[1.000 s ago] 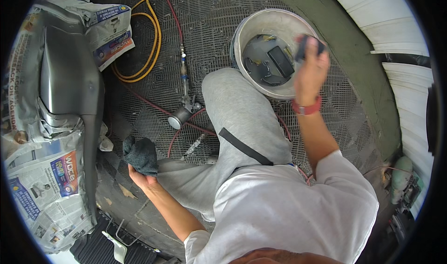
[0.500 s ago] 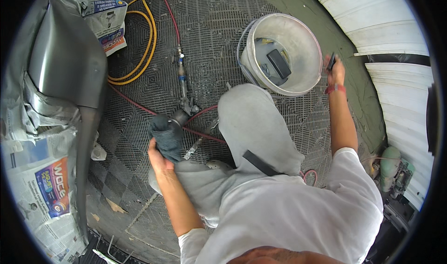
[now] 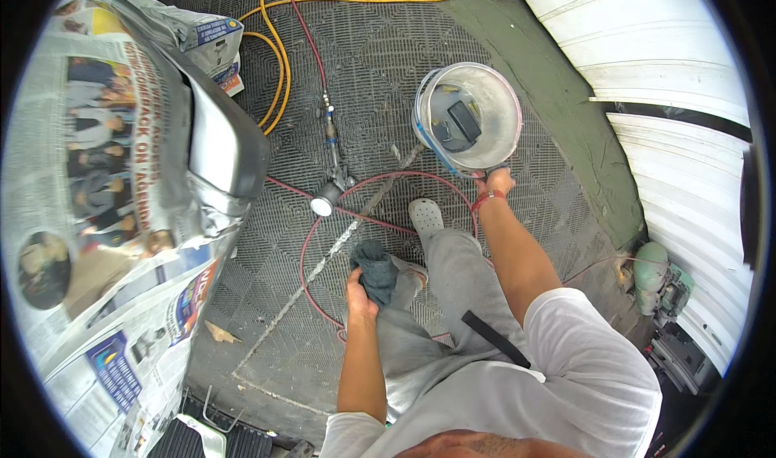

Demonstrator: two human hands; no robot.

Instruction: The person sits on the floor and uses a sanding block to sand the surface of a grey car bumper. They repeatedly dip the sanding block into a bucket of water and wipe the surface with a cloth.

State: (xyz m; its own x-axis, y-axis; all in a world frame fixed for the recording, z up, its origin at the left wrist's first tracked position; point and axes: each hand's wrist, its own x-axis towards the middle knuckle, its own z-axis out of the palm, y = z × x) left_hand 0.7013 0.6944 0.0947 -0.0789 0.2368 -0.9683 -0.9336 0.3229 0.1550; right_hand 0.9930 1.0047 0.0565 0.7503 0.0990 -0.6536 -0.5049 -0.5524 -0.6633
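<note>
My left hand [image 3: 360, 295] is wrapped round a bunched dark grey cloth [image 3: 374, 272], held in front of my left leg. My right arm reaches forward, and my right hand [image 3: 499, 183] is closed round a small dark block [image 3: 488, 172] at the near rim of the bucket [image 3: 507, 94]. I cannot tell whether those fingers also grip the rim. In the whitish bucket lies a black rectangular block [image 3: 464, 122], with other dark pieces around it in greyish water. On the floor ahead of my left hand lies a spray gun [image 3: 330, 191] with a pale round cup end, joined to a red hose.
A car panel [image 3: 234, 147] masked with newspaper [image 3: 97, 240] stands at the left. Red hose [image 3: 305, 256] loops across the grid-pattern floor mat near my feet, and a yellow hose [image 3: 364, 0] runs behind. At the right are a white corrugated wall [image 3: 679, 159] and a green machine [image 3: 659, 276].
My view has risen and shifted. My right hand has moved from the bucket's right side to its near rim. My left hand, still holding the cloth, has come away from the spray gun.
</note>
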